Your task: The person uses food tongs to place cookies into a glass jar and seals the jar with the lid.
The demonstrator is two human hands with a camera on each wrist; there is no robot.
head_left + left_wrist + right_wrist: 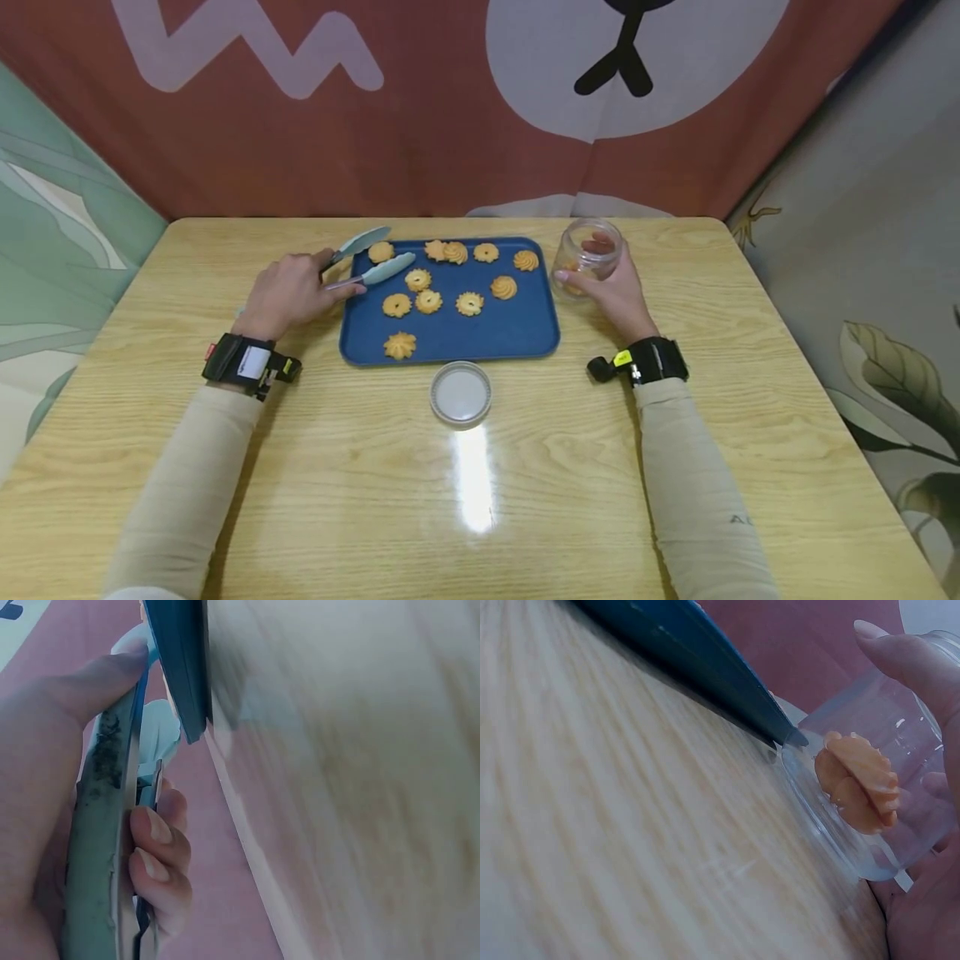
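Note:
My left hand (288, 292) grips a pair of tongs (388, 268) with pale blue-green tips, spread apart over the left end of the blue tray (510, 337). One tip reaches in near a cookie (417, 280); the other lies beyond the cookie (381, 252) in the tray's far left corner. In the left wrist view the fingers curl round the metal handles (101, 825). My right hand (618, 292) holds a clear jar (590, 250) beside the tray's right end, thumb and fingers on opposite sides. Cookies (859, 784) lie at the jar's bottom in the right wrist view.
Several more cookies (470, 303) are scattered over the tray, one (400, 345) near its front left corner. A round lid (461, 393) lies on the wooden table (360, 483) just in front of the tray. A red-brown printed cloth (420, 150) hangs behind the table.

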